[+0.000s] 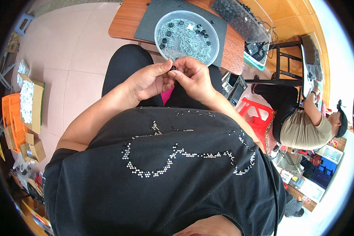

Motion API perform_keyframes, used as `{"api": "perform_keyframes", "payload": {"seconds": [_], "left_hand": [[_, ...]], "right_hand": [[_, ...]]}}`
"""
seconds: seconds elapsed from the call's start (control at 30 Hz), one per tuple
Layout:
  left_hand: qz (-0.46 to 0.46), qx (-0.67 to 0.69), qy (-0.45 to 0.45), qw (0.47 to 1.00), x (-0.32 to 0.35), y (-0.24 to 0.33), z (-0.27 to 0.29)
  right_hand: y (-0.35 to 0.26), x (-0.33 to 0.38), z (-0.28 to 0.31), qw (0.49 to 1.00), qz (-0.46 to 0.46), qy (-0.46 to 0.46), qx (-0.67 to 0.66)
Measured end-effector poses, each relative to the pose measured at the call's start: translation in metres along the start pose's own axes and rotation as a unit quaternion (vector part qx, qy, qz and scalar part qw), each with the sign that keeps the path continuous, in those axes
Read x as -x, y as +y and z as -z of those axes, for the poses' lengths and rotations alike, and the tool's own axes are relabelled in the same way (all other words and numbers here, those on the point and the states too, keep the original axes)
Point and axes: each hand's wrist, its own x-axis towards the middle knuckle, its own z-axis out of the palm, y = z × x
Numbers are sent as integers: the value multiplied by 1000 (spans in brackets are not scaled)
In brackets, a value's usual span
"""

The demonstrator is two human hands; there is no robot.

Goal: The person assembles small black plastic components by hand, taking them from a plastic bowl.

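Observation:
Between my fingertips, just in front of the table's near edge, is a small black round part (172, 68), mostly covered. My left hand (150, 81) pinches it with thumb and forefinger, the other fingers curled. From the other side my right hand (196, 80) grips the same part with thumb and bent fingers. Just beyond my hands stands a round translucent tub (157, 33), its rim near my right knuckles. Inside lie many silvery screws (187, 45) and several black round pieces (164, 40). Beneath the tub a dark mat (146, 21) covers part of the wooden table (124, 20).
A clear bin (259, 33) of black parts stands at the table's far right. To the right are a red plastic stool (257, 114) and a seated person (306, 128) at another bench. Cardboard boxes (36, 104) and an orange crate (11, 118) are on the left.

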Motion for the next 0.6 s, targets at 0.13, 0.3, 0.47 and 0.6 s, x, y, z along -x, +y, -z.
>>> {"api": "perform_keyframes", "payload": {"seconds": [0.13,0.3,0.47,0.6], "left_hand": [[6,25,8,1000,2,-3,-6],[23,34,13,999,3,-3,-6],[31,40,12,999,-1,-7,3],[30,23,35,999,-6,-5,5]], "right_hand": [[5,0,3,992,54,18,113],[3,-1,6,979,76,-11,187],[6,-3,7,971,97,-23,215],[10,-6,16,999,-47,5,-13]]}}
